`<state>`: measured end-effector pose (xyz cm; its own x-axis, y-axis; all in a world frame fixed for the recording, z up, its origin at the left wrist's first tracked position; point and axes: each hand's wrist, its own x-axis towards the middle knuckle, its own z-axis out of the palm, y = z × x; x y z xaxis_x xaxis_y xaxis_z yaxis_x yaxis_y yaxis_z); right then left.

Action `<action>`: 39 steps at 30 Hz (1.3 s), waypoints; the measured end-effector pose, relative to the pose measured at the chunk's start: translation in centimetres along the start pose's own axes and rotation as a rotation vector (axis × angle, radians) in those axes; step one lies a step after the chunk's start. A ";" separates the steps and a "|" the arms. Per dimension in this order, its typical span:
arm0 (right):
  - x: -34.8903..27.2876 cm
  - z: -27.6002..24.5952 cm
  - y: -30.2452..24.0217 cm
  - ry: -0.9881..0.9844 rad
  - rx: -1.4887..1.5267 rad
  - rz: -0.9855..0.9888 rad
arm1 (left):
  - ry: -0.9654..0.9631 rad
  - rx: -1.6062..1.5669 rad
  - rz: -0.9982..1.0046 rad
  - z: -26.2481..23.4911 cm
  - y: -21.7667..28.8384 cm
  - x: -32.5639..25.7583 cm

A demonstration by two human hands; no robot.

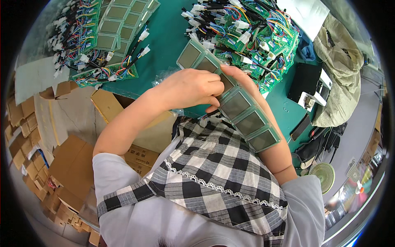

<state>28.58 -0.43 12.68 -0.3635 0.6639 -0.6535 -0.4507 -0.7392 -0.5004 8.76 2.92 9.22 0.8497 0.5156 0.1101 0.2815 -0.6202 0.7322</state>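
Observation:
A long green circuit board panel [235, 104] with a row of grey display screens lies slantwise in front of my chest. My right hand [242, 79] grips it from behind and along its far right edge, with the thumb and fingers partly hidden by the panel. Across the panel's middle, my left hand [194, 88] is closed, its fingers curled over the screens and its thumb low at the near edge. Whatever those fingers pinch cannot be made out. Just below the left hand, some white connectors [210, 120] with dark wires show under the panel.
Wired circuit boards [263, 49] are heaped on the green table [164, 41] at the far right. More boards and screen panels [113, 24] are stacked far left. A black-and-white device [310, 87], a cloth sack [339, 70] and a green fan [322, 177] stand right. Cardboard boxes [72, 164] fill the left.

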 end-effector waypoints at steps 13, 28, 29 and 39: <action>2.7 -2.8 2.0 -0.092 0.073 0.090 | 0.015 0.080 0.032 -0.3 0.5 -0.5; 0.9 -3.2 1.9 -0.051 -0.113 -0.005 | 0.119 0.073 0.101 0.6 0.2 -0.3; -0.4 -2.3 1.8 -0.095 -0.098 -0.125 | 0.147 0.098 0.103 0.8 0.0 -0.5; -0.6 -1.1 2.5 -0.135 -0.258 -0.343 | 0.104 -0.049 -0.025 0.4 0.1 0.0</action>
<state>28.57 -2.87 11.20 -0.3395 0.8714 -0.3540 -0.3513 -0.4666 -0.8117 8.97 2.64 9.02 0.7912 0.5906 0.1591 0.2776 -0.5785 0.7670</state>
